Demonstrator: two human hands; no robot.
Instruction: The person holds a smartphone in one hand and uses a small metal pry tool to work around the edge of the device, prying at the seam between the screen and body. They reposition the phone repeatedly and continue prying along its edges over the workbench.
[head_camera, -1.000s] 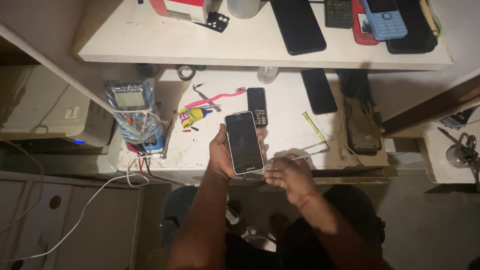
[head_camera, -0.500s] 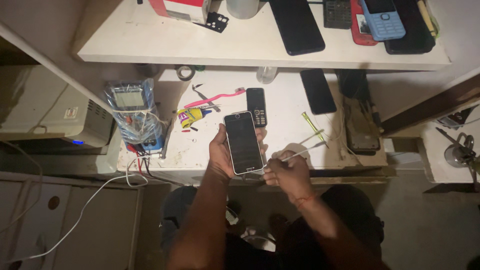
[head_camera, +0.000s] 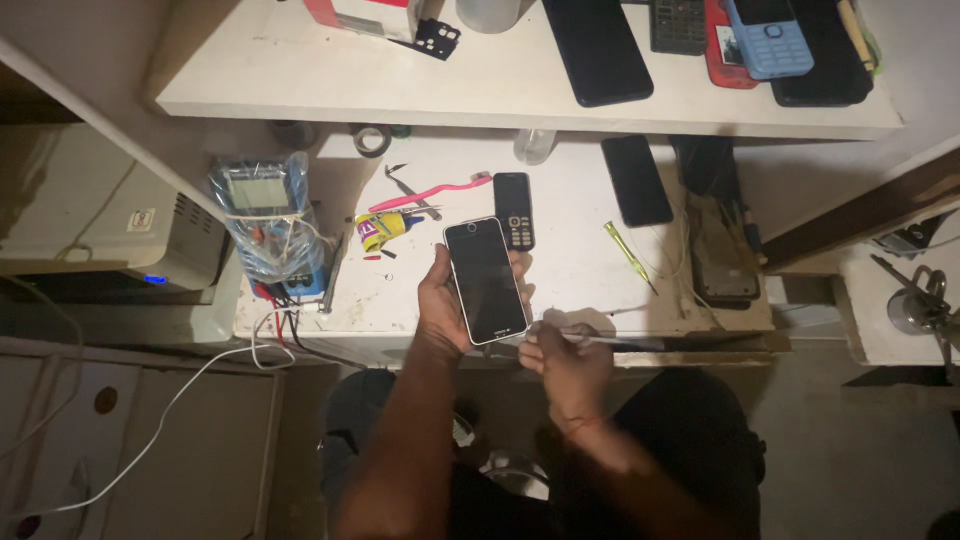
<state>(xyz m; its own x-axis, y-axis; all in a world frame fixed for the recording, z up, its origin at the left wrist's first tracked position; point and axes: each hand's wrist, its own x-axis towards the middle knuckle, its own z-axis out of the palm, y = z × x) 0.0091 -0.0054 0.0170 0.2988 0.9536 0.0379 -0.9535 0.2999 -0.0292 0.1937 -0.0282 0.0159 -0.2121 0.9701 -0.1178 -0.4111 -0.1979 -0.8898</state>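
Overhead, left hand (head_camera: 442, 310) fingers grip a dark smartphone (head_camera: 487, 281); right hand (head_camera: 560, 358) pinches tweezers (head_camera: 590, 336).

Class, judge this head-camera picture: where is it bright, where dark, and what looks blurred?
Head view: the upper shelf is brightest; the lap and floor below fall dark; the right hand is motion-blurred, while the left hand and its smartphone stay fairly sharp.

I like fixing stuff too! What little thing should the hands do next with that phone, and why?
Probably bring the thin tool in the right hand up to the bottom edge of the smartphone. The left hand holds it screen-up, and the tool's tip sits just beside that edge.
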